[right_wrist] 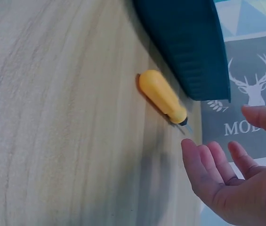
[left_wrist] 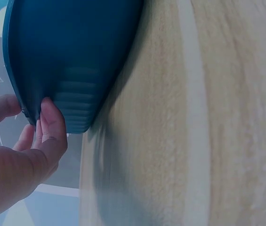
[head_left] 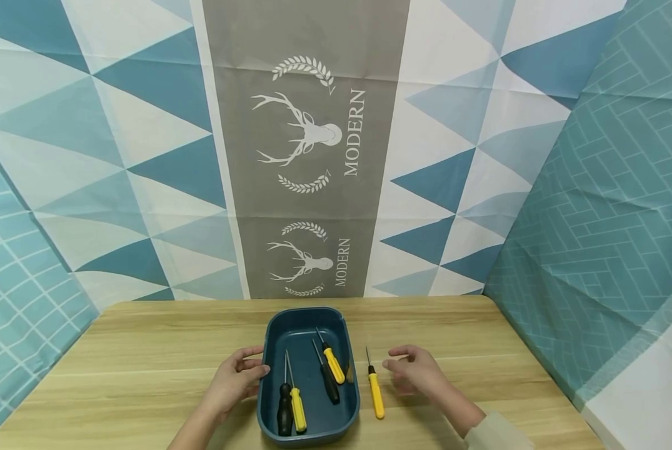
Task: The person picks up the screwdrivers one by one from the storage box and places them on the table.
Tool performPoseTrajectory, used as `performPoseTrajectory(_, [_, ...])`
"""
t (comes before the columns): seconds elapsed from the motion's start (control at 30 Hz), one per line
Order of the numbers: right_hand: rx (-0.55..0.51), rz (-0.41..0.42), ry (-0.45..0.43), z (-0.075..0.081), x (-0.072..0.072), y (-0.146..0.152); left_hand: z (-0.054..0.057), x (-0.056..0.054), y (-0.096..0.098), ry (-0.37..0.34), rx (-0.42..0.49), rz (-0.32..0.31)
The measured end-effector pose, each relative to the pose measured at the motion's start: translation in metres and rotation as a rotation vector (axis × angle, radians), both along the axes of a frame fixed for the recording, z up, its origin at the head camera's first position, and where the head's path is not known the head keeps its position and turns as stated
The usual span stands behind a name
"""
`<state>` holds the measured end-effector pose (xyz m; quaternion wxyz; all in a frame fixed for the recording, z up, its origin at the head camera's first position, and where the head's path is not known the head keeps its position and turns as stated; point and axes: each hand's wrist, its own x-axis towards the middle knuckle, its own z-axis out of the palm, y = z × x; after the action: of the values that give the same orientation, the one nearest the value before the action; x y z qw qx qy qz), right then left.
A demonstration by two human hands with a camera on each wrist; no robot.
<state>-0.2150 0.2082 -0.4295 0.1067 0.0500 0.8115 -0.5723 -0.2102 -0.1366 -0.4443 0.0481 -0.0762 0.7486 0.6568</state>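
A dark blue tray (head_left: 309, 437) sits on the table, and my left hand (head_left: 235, 380) holds it at the left rim. In the left wrist view, the thumb is at the rim and the fingers lie against the tray's outer wall (left_wrist: 76, 56). To the tray's right lies a yellow-handled screwdriver (head_left: 376, 394), its shaft pointing away from me. My right hand (head_left: 417, 373) hovers just right of it, fingers loosely bent and holding nothing. The right wrist view shows a gap between the fingertips and the screwdriver (right_wrist: 161, 94).
Inside the tray lie two black-handled screwdrivers, one at front left (head_left: 284, 409) and one at right (head_left: 329, 382). Beside them are two yellow-handled ones, at left (head_left: 298, 409) and right (head_left: 334, 365). A patterned cloth wall (head_left: 307, 187) stands behind the wooden table (head_left: 161, 350).
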Motion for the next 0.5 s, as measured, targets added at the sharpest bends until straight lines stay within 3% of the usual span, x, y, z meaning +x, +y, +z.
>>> performPoseTrajectory(0.23, [-0.067, -0.009, 0.020, 0.011, 0.003, -0.001, 0.001, 0.000, 0.000, 0.001, -0.004, -0.004])
performPoseTrajectory(0.5, [-0.056, -0.024, 0.013, 0.020, 0.005, -0.003, -0.001, -0.001, -0.001, -0.004, -0.004, -0.001])
